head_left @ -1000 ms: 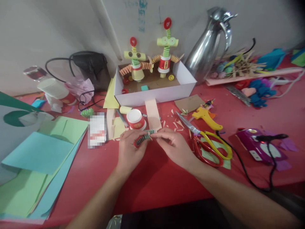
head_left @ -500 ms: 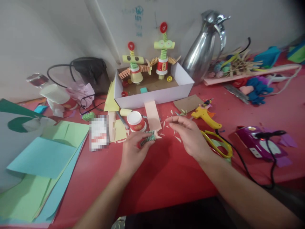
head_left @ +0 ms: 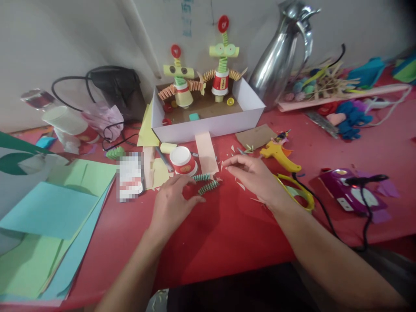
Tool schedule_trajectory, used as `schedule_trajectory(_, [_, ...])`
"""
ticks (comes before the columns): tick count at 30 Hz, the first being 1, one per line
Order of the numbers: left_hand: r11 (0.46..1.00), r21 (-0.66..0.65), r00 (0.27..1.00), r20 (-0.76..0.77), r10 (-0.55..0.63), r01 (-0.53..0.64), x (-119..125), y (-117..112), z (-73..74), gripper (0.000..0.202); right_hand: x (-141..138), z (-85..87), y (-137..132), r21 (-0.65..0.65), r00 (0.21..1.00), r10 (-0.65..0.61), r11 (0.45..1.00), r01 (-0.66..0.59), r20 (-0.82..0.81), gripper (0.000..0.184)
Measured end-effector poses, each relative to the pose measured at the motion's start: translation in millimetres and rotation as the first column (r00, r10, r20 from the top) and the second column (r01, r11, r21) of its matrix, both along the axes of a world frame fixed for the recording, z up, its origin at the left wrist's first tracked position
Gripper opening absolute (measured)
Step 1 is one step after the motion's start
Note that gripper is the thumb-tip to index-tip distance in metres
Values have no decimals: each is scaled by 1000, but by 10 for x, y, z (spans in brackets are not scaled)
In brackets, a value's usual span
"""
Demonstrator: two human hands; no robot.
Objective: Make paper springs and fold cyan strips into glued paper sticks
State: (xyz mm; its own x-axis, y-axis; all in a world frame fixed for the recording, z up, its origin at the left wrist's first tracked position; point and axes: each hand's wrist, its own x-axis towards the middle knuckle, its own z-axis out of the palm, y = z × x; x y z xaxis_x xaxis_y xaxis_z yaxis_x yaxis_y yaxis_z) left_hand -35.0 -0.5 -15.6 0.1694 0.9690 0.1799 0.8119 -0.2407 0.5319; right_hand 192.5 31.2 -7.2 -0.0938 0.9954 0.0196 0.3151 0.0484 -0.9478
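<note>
Biggest thing on my feed is the red surface point(head_left: 227, 249), with the stack of green and blue paper point(head_left: 52, 208) off to my left, the white box point(head_left: 208, 130) at the back and a steel jug point(head_left: 273, 58) right beside it. Then my hands: the left hand point(head_left: 172, 197) has thumb and index finger spread apart, while the right hand point(head_left: 253, 177) is loosely curled with thumb and index finger close together, and honestly I can't tell if there's anything between those tips. The yellow glue gun point(head_left: 279, 157) lies past the right one, and the red-and-white cup point(head_left: 186, 167) is upside down just beyond the left. Now the bit that matters: two pleated paper springs sit between my hands, just off the left fingertips, so left is clearly nearer and right is well apart. The near spring point(head_left: 208, 187) slants, right end farther from me; the far spring point(head_left: 201, 177) runs pretty much side to side. Can't tell if the left fingers actually touch either. Smallest stuff is the paper scraps point(head_left: 240, 185) by the right hand.
</note>
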Motion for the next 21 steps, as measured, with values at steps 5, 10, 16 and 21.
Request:
schedule_trajectory(5, [995,-67,995,-66,-77,73,53,-25,-38,22,41,5,-36,199,837,225,910,-363,499,40])
schedule_trajectory(10, [967,-245,995,90,-46,67,-10,16,20,20,22,23,-69,170,809,279,894,-416,517,50])
schedule_trajectory(16, [930,-368,995,98,32,7,-110,40,125,23,31,2,-62,47,792,353,901,-431,499,57])
schedule_trajectory(21, [913,-407,991,112,76,-24,-156,23,97,37,6,-47,-52,34,791,345,908,-418,506,53])
